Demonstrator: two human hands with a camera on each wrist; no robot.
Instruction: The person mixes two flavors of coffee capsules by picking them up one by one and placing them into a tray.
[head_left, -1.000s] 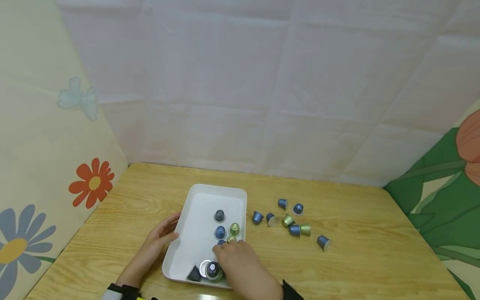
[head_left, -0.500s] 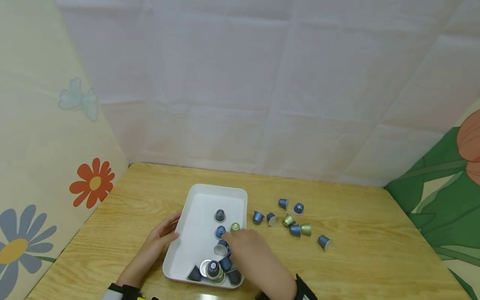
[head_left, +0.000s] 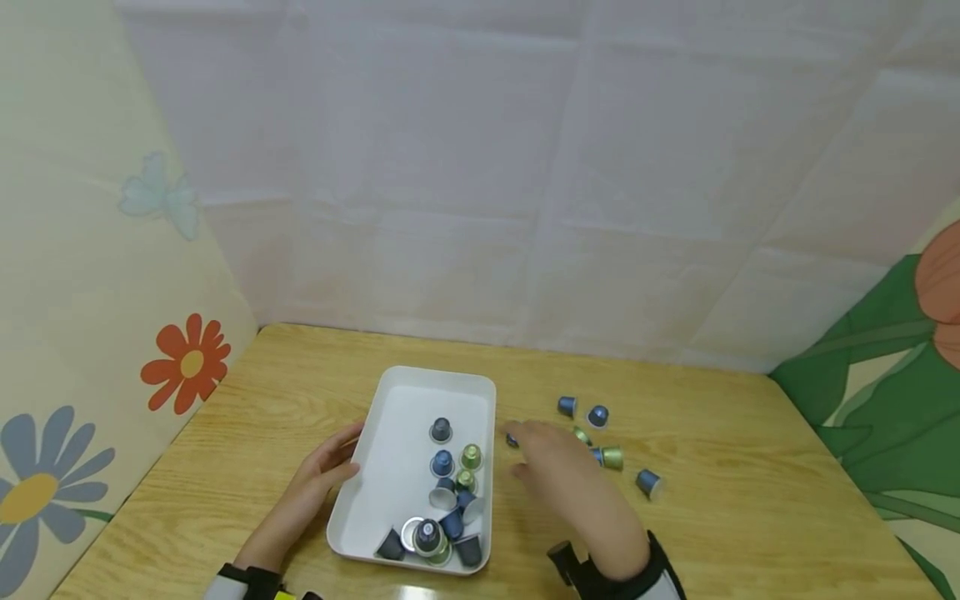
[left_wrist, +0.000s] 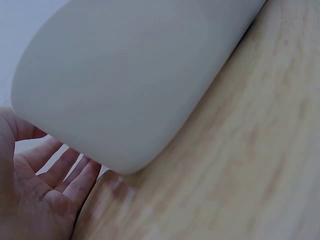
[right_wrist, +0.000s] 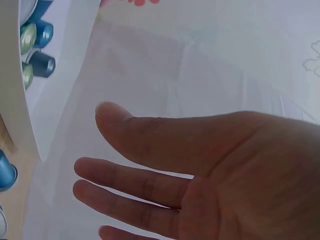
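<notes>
My left hand (head_left: 318, 482) rests against the left side of a white tray (head_left: 384, 458); in the left wrist view its fingers lie relaxed along the tray wall. Inside the tray, a dark coffee capsule (head_left: 441, 428), a blue capsule (head_left: 443, 462) and two green ones stand in rows. Several more capsules crowd its near end, some tipped over. To the tray's right, my right hand (head_left: 562, 471) hovers over loose capsules, partly hiding them. A blue capsule (head_left: 512, 440) peeks out by its fingertips. With fingers spread, the right hand (right_wrist: 200, 170) holds nothing in the right wrist view.
On the wooden table (head_left: 720, 467), two blue capsules lie beyond the right hand, with a green capsule (head_left: 612, 457) and another blue capsule (head_left: 649, 483) to its right. A white cloth (head_left: 480, 183) hangs along the back edge; patterned panels flank both sides.
My right hand has left the tray and moved right, over the loose capsules. A green capsule it had covered now shows upright in the tray. The left hand stays put.
</notes>
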